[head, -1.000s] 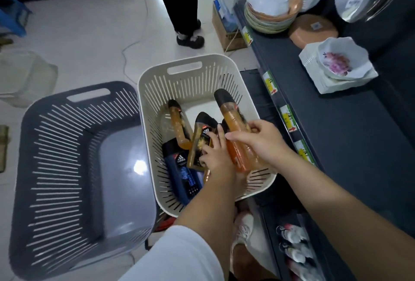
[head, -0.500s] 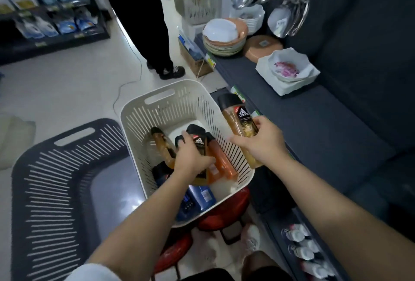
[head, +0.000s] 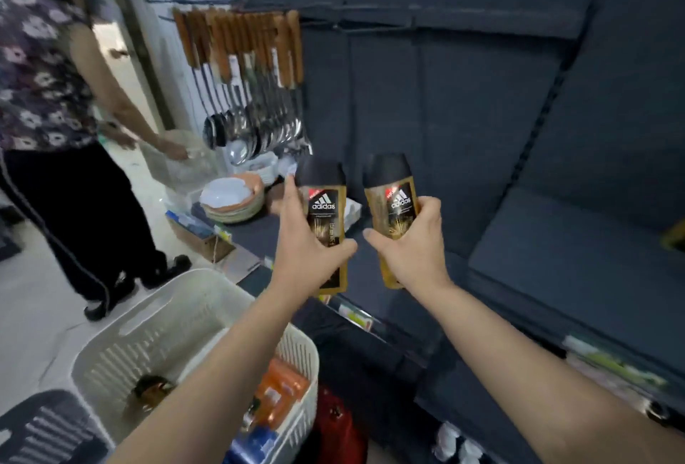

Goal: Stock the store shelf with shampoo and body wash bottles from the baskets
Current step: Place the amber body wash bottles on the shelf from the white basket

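My left hand (head: 307,252) grips an amber body wash bottle (head: 326,211) with a black cap, held upright in front of the dark shelf (head: 556,278). My right hand (head: 411,245) grips a second amber bottle (head: 393,204) of the same kind, just to the right of the first and slightly tilted. Both bottles are in the air above the shelf board. Below my left arm stands the cream basket (head: 155,326), holding an amber bottle (head: 148,389), an orange bottle (head: 281,389) and a blue one (head: 255,441).
A person in a patterned top (head: 48,93) stands at the left, reaching toward a clear container. Hanging ladles (head: 252,130) and stacked bowls (head: 233,196) fill the shelf's far end. A dark grey basket (head: 44,426) sits at the lower left. Small bottles (head: 456,441) line a lower shelf.
Both hands have risen out of the cream basket, each with an amber bottle, up to shelf height. My view has swung up from the baskets to the shelf.
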Demonstrator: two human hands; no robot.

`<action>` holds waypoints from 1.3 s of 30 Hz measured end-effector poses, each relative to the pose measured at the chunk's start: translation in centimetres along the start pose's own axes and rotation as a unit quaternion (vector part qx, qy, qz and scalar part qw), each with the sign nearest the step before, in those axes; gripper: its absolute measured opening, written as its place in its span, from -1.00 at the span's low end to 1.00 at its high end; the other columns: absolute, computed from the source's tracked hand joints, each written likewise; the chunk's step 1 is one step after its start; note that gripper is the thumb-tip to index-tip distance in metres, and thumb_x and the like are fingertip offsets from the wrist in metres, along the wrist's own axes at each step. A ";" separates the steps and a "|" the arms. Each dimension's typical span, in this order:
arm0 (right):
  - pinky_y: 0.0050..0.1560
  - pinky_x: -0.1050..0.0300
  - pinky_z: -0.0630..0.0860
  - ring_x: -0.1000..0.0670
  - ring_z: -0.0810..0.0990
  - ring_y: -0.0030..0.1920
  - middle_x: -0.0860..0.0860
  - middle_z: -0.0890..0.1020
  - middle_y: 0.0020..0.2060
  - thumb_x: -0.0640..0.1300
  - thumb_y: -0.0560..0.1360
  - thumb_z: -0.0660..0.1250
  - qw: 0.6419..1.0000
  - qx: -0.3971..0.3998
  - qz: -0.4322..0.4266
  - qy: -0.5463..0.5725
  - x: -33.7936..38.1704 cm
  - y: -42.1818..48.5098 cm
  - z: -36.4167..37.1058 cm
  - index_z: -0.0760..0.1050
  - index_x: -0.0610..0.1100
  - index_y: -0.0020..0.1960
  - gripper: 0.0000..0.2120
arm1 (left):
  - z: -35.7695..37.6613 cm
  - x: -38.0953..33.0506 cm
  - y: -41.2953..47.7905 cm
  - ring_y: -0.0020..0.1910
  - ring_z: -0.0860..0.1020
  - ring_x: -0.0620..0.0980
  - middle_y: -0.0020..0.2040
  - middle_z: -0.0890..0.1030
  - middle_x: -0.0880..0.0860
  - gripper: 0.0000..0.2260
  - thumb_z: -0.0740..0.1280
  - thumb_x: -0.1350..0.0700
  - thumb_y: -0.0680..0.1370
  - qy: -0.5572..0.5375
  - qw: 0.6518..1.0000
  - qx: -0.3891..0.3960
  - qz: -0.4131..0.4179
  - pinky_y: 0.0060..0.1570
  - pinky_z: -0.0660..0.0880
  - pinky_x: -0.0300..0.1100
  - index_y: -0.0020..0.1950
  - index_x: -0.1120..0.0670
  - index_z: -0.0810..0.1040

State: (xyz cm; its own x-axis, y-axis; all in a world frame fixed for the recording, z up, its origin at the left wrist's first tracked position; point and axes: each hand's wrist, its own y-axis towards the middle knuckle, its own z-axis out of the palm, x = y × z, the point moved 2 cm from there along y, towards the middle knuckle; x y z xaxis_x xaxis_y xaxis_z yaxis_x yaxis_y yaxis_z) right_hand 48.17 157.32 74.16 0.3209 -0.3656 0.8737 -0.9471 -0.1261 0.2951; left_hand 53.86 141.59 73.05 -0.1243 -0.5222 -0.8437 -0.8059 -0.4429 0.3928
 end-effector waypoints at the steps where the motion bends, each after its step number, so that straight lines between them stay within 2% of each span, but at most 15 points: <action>1: -0.16 0.38 0.35 0.14 0.41 -0.03 0.09 0.37 -0.02 -0.06 0.30 0.57 1.000 -0.030 -0.005 -0.002 0.0 0.3 -2.0 0.21 -0.05 0.09 -0.40 | 1.3 -1.7 0.4 0.42 0.32 -0.07 0.46 0.30 0.04 0.07 0.58 0.10 0.30 -0.010 1.000 0.015 0.021 0.37 0.31 -0.24 0.59 -0.01 -0.09; 3: -0.01 0.23 0.43 0.06 0.44 0.05 0.06 0.40 0.02 -0.02 0.29 0.58 0.996 -0.087 -0.007 -0.004 -0.6 0.9 -6.0 0.21 -0.04 0.12 -0.37 | 4.5 -4.6 1.2 0.45 0.25 -0.13 0.52 0.19 0.00 0.08 0.55 0.16 0.34 -0.033 0.997 0.049 0.052 0.31 0.25 -0.38 0.59 -0.03 -0.17; 5: 0.00 0.11 0.51 0.01 0.50 0.06 0.02 0.45 0.03 -0.02 0.29 0.58 0.991 -0.136 0.003 0.003 -1.5 1.3 -10.2 0.20 -0.04 0.11 -0.37 | 8.0 -7.3 1.3 0.45 0.20 -0.19 0.51 0.11 -0.11 0.08 0.52 0.20 0.36 -0.068 0.991 0.081 0.077 0.26 0.23 -0.43 0.59 -0.04 -0.20; 7: -0.07 0.16 0.53 0.01 0.55 0.02 -0.01 0.50 0.01 -0.06 0.31 0.58 0.983 -0.180 0.022 0.004 -2.7 1.2 -14.3 0.17 -0.04 0.10 -0.38 | 11.8 -9.5 0.9 0.39 0.18 -0.29 0.43 0.09 -0.21 0.07 0.52 0.23 0.37 -0.103 0.983 0.114 0.097 0.12 0.21 -0.62 0.59 -0.05 -0.21; 9: -0.13 0.24 0.49 0.02 0.57 -0.02 -0.01 0.53 0.00 -0.08 0.32 0.58 0.974 -0.223 0.044 -0.004 -4.3 0.7 -18.2 0.15 -0.04 0.11 -0.36 | 15.7 -11.2 0.1 0.39 0.17 -0.31 0.41 0.09 -0.22 0.08 0.52 0.25 0.37 -0.134 0.974 0.155 0.101 0.07 0.19 -0.69 0.59 -0.06 -0.23; 11: -0.07 0.14 0.52 -0.02 0.57 -0.01 0.00 0.53 -0.01 -0.07 0.30 0.59 0.961 -0.270 0.063 -0.020 -6.1 0.2 -21.8 0.14 -0.03 0.12 -0.33 | 19.3 -12.9 -1.0 0.40 0.22 -0.26 0.44 0.14 -0.18 0.10 0.53 0.24 0.36 -0.148 0.964 0.198 0.102 0.12 0.24 -0.62 0.58 -0.12 -0.24; 13: 0.06 -0.03 0.54 -0.05 0.56 0.03 0.01 0.52 -0.01 -0.05 0.28 0.60 0.948 -0.307 0.079 -0.042 -8.1 -0.5 -25.0 0.13 -0.01 0.12 -0.30 | 22.6 -14.3 -2.1 0.33 0.39 -0.20 0.42 0.31 -0.08 0.10 0.54 0.20 0.34 -0.151 0.952 0.243 0.106 0.18 0.34 -0.42 0.55 -0.20 -0.22; 15: 0.13 -0.13 0.52 -0.09 0.55 0.07 0.01 0.51 0.02 -0.02 0.26 0.61 0.936 -0.332 0.101 -0.059 -10.1 -1.2 -27.4 0.12 0.02 0.14 -0.28 | 25.7 -15.3 -3.0 0.14 0.53 -0.20 0.22 0.50 -0.06 0.05 0.54 0.19 0.33 -0.149 0.946 0.270 0.102 0.13 0.44 -0.31 0.55 -0.18 -0.14; 17: 0.19 -0.19 0.47 -0.13 0.53 0.13 -0.03 0.50 0.08 0.00 0.26 0.60 0.923 -0.358 0.117 -0.075 -11.9 -1.7 -29.6 0.15 0.01 0.21 -0.25 | 28.9 -16.5 -3.7 0.06 0.54 -0.27 0.09 0.53 -0.13 -0.07 0.54 0.20 0.34 -0.152 0.942 0.286 0.094 0.06 0.47 -0.31 0.51 -0.08 0.01; 19: 0.25 -0.21 0.43 -0.16 0.48 0.21 -0.10 0.49 0.16 -0.05 0.28 0.60 0.912 -0.380 0.124 -0.090 -13.4 -1.9 -31.3 0.19 -0.14 0.33 -0.19 | 32.0 -17.6 -4.1 0.02 0.53 -0.33 0.05 0.52 -0.15 -0.22 0.55 0.20 0.34 -0.159 0.936 0.302 0.086 0.00 0.48 -0.31 0.39 -0.02 0.14; 22: 0.30 -0.18 0.39 -0.17 0.42 0.27 -0.16 0.45 0.22 -0.12 0.29 0.60 0.904 -0.394 0.121 -0.114 -15.5 -2.0 -33.5 0.22 -0.29 0.36 -0.19 | 36.4 -19.2 -4.3 0.00 0.51 -0.40 0.02 0.52 -0.17 -0.33 0.56 0.22 0.34 -0.169 0.925 0.334 0.070 -0.10 0.41 -0.43 0.25 -0.03 0.21; 26: 0.32 -0.17 0.38 -0.11 0.37 0.30 -0.11 0.41 0.23 -0.14 0.30 0.59 0.907 -0.399 0.100 -0.093 -17.1 -2.0 -34.1 0.22 -0.23 0.33 -0.24 | 40.7 -20.6 -3.9 0.04 0.55 -0.35 0.03 0.59 -0.14 -0.39 0.59 0.25 0.33 -0.193 0.914 0.352 0.062 -0.06 0.44 -0.42 0.21 -0.02 0.32; 31: 0.28 -0.16 0.43 -0.05 0.37 0.26 -0.03 0.37 0.19 -0.17 0.30 0.59 0.906 -0.407 0.063 -0.103 -18.0 -1.4 -33.4 0.20 -0.22 0.33 -0.23 | 44.7 -22.2 -3.3 0.07 0.57 -0.28 0.06 0.61 -0.11 -0.40 0.59 0.18 0.33 -0.199 0.902 0.377 0.073 0.08 0.50 -0.27 0.26 -0.01 0.37; 35: 0.23 -0.19 0.47 -0.08 0.43 0.23 -0.03 0.38 0.17 -0.14 0.32 0.58 0.907 -0.403 0.040 -0.114 -18.7 -0.7 -33.5 0.14 -0.01 0.32 -0.23 | 46.0 -23.0 -1.6 0.13 0.55 -0.16 0.13 0.57 -0.06 -0.37 0.57 0.17 0.37 -0.161 0.876 0.446 0.084 0.14 0.48 -0.29 0.34 0.04 0.33; 39: 0.19 -0.18 0.49 -0.08 0.45 0.20 -0.10 0.43 0.17 -0.15 0.32 0.57 0.909 -0.397 0.047 -0.118 -19.5 0.2 -33.8 0.20 -0.21 0.34 -0.26 | 45.4 -22.3 0.6 0.18 0.57 -0.13 0.19 0.59 0.00 -0.33 0.59 0.22 0.35 -0.123 0.837 0.524 0.102 0.19 0.52 -0.17 0.37 0.07 0.36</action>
State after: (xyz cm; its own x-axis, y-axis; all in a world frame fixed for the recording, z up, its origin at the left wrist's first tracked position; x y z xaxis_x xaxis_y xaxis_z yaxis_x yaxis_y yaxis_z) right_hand 41.69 195.57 70.26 0.1410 -0.5400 0.8298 -0.6429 0.5875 0.4915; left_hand 29.88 186.03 75.54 -0.3319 -0.2866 -0.8987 -0.8027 0.5862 0.1095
